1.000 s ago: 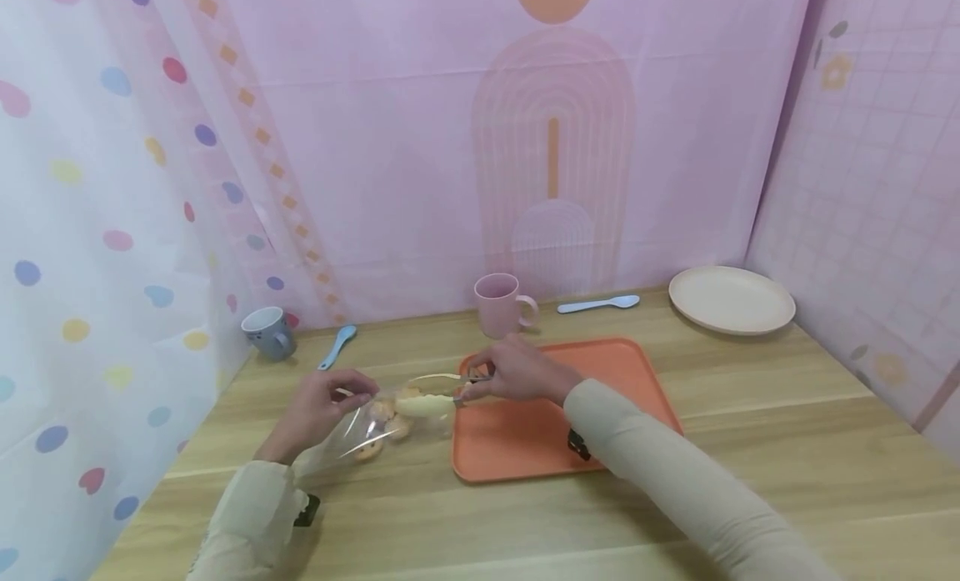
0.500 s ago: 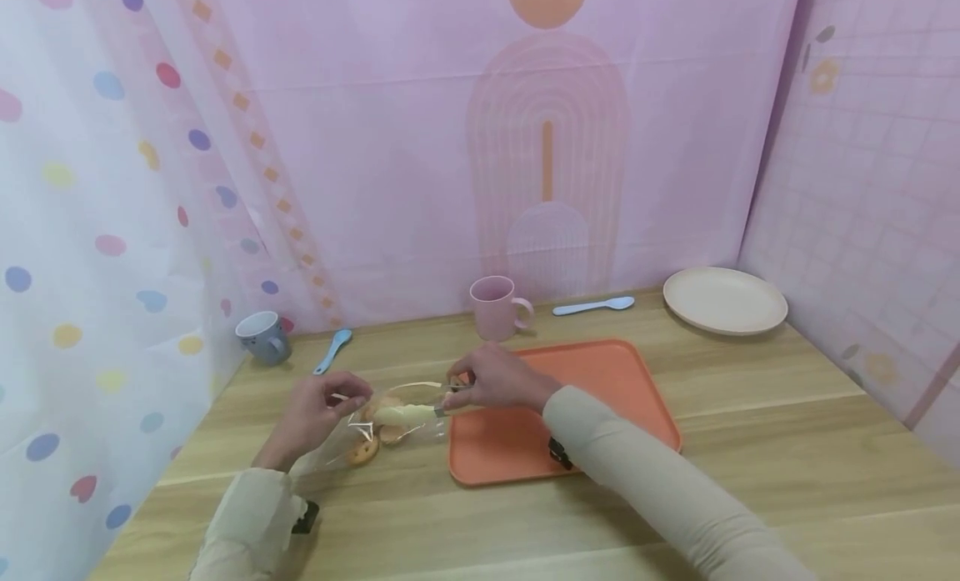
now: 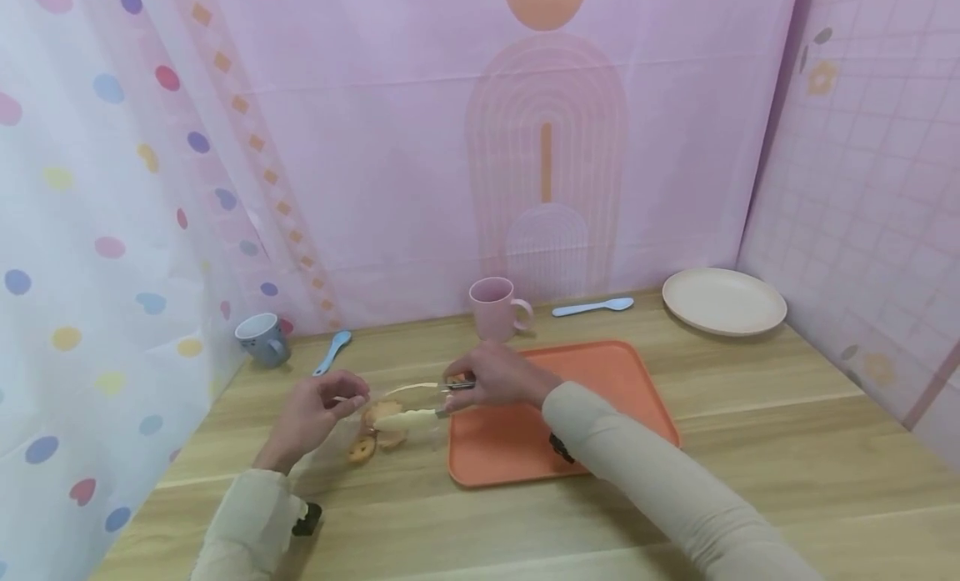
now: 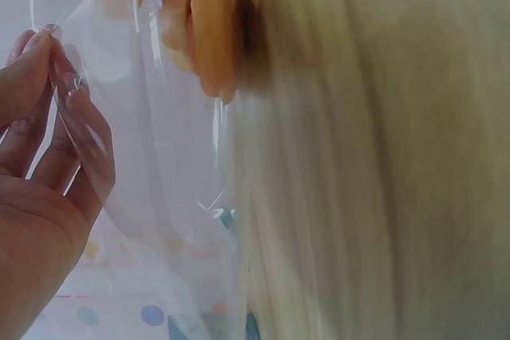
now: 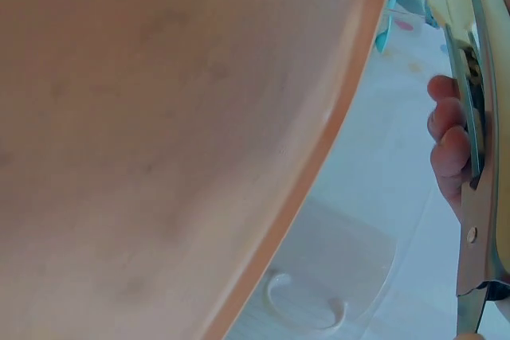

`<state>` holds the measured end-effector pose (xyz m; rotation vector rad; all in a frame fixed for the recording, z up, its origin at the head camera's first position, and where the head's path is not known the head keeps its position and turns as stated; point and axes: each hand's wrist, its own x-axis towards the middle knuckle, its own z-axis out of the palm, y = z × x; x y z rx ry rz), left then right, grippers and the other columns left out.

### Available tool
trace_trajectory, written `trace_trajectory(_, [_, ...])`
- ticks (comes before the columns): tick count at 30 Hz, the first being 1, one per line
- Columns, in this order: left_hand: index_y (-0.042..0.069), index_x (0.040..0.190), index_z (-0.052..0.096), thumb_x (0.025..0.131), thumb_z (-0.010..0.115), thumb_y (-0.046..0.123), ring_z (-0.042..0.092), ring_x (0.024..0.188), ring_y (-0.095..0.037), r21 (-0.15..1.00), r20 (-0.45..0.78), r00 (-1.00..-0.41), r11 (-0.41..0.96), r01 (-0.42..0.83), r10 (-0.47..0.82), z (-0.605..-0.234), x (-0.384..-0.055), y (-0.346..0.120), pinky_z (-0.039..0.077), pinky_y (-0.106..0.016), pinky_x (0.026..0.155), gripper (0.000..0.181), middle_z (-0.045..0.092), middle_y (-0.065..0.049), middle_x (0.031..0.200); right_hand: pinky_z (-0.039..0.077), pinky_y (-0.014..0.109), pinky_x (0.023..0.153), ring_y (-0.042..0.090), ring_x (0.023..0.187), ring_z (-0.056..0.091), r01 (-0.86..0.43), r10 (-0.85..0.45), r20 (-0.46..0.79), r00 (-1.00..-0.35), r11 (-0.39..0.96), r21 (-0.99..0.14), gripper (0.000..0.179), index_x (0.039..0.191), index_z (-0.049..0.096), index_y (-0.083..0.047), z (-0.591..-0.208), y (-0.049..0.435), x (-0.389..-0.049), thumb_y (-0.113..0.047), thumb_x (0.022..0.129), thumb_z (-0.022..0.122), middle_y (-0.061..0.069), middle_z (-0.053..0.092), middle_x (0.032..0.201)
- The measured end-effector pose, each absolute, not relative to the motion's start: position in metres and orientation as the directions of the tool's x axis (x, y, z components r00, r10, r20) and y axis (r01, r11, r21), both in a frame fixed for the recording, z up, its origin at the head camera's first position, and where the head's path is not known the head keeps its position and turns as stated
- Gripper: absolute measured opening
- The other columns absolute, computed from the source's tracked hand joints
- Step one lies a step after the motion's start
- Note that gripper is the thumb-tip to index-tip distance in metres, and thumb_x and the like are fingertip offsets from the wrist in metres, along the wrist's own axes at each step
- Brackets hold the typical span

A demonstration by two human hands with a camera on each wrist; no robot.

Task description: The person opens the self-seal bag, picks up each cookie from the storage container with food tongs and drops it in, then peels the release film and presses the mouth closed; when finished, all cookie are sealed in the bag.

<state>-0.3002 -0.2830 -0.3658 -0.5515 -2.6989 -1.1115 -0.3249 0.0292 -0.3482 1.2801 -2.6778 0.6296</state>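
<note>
My left hand [image 3: 307,410] pinches the edge of a clear plastic bag [image 4: 159,189] between thumb and fingertip. Inside the bag are several round golden cookies [image 4: 213,29], one with small holes in its face [image 3: 362,449]. From the right, my right hand [image 3: 495,377] grips metal tongs [image 5: 480,220] with cream-coloured tips. The two tong arms stand apart and point left into the bag, their tips right at the cookies. In the right wrist view, only the fingers' ends show behind the tongs' handle.
An orange tray [image 3: 510,460] lies under my right forearm. Along the back stand a pink mug [image 3: 495,310], a pale blue spoon [image 3: 592,307] and a cream plate [image 3: 723,302]. At the left are a grey-blue cup [image 3: 264,341] and a blue spoon [image 3: 332,352].
My right hand has shifted slightly left with the tongs, which reach a little further among the cookies. The left hand keeps its pinch on the bag, nearly still.
</note>
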Motion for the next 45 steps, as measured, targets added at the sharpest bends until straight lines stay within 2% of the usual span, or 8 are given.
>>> trace_trajectory(3, [0.002,0.101,0.070,0.092,0.070,0.005,0.064,0.085,0.003,0.663,0.300,-0.914,0.629,0.406,0.274,-0.367,-0.299,-0.283,0.056,-0.019,0.075,0.009,0.075,-0.013,0.097,0.027,0.018,0.054,0.002,0.060,0.038,-0.790,-0.731,0.299,-0.613,0.549,-0.274,0.032,0.082,0.065,-0.019,-0.349,0.023,-0.325,-0.048,0.084,0.078,-0.010,0.040,0.063])
trace_trajectory(15, [0.001,0.102,0.069,0.092,0.069,0.002,0.065,0.084,0.001,0.689,0.306,-0.913,0.600,0.407,0.269,-0.367,-0.295,-0.285,0.056,-0.020,0.075,0.010,0.075,-0.015,0.098,0.030,0.018,0.056,0.003,0.063,0.041,-0.775,-0.728,0.266,-0.632,0.580,-0.251,0.035,0.100,0.074,-0.022,-0.350,0.007,-0.329,-0.053,0.083,0.077,-0.010,0.048,0.068])
trace_trajectory(24, [0.007,0.093,0.069,0.088,0.071,-0.003,0.062,0.077,0.003,0.595,0.359,-0.899,0.680,0.429,0.253,-0.372,-0.298,-0.284,0.056,-0.020,0.070,0.011,0.075,-0.009,0.087,0.033,0.019,0.056,0.004,0.064,0.044,-0.753,-0.706,0.265,-0.657,0.592,-0.288,0.041,0.103,0.075,-0.018,-0.350,0.011,-0.328,-0.054,0.083,0.077,-0.008,0.054,0.071])
trace_trajectory(26, [0.008,0.091,0.069,0.087,0.071,-0.004,0.062,0.076,0.003,0.571,0.372,-0.891,0.694,0.439,0.259,-0.373,-0.299,-0.283,0.056,-0.020,0.070,0.012,0.075,-0.008,0.085,0.032,0.019,0.056,0.003,0.063,0.043,-0.753,-0.707,0.267,-0.655,0.585,-0.301,0.038,0.097,0.073,-0.018,-0.350,0.015,-0.328,-0.054,0.083,0.076,-0.008,0.054,0.071])
trace_trajectory(30, [0.007,0.091,0.069,0.087,0.071,-0.005,0.062,0.077,0.002,0.551,0.384,-0.886,0.705,0.446,0.260,-0.373,-0.299,-0.283,0.056,-0.020,0.069,0.013,0.075,-0.008,0.086,0.029,0.019,0.053,0.002,0.059,0.037,-0.763,-0.713,0.278,-0.644,0.567,-0.311,0.036,0.083,0.067,-0.019,-0.349,0.029,-0.327,-0.054,0.084,0.076,-0.008,0.046,0.064])
trace_trajectory(35, [0.006,0.091,0.069,0.087,0.070,-0.005,0.062,0.076,0.003,0.536,0.398,-0.880,0.713,0.452,0.258,-0.371,-0.299,-0.284,0.056,-0.020,0.068,0.012,0.075,-0.009,0.086,0.030,0.020,0.057,0.004,0.059,0.036,-0.763,-0.703,0.308,-0.641,0.541,-0.355,0.036,0.102,0.075,-0.021,-0.342,0.058,-0.321,-0.051,0.082,0.079,-0.008,0.041,0.061])
trace_trajectory(40, [0.005,0.092,0.069,0.088,0.071,-0.003,0.062,0.077,0.003,0.534,0.384,-0.885,0.720,0.444,0.262,-0.371,-0.299,-0.286,0.056,-0.020,0.069,0.009,0.075,-0.008,0.087,0.036,0.021,0.061,0.005,0.067,0.044,-0.747,-0.681,0.315,-0.661,0.558,-0.360,0.031,0.087,0.069,-0.025,-0.333,0.096,-0.309,-0.054,0.081,0.079,-0.008,0.047,0.066])
trace_trajectory(45, [0.005,0.093,0.070,0.089,0.072,0.000,0.063,0.079,0.002,0.532,0.377,-0.888,0.723,0.441,0.264,-0.370,-0.298,-0.284,0.057,-0.020,0.071,0.006,0.075,-0.007,0.089,0.035,0.021,0.057,0.004,0.063,0.043,-0.749,-0.680,0.316,-0.662,0.601,-0.279,0.031,0.097,0.074,-0.025,-0.325,0.142,-0.292,-0.053,0.083,0.077,-0.009,0.051,0.067])
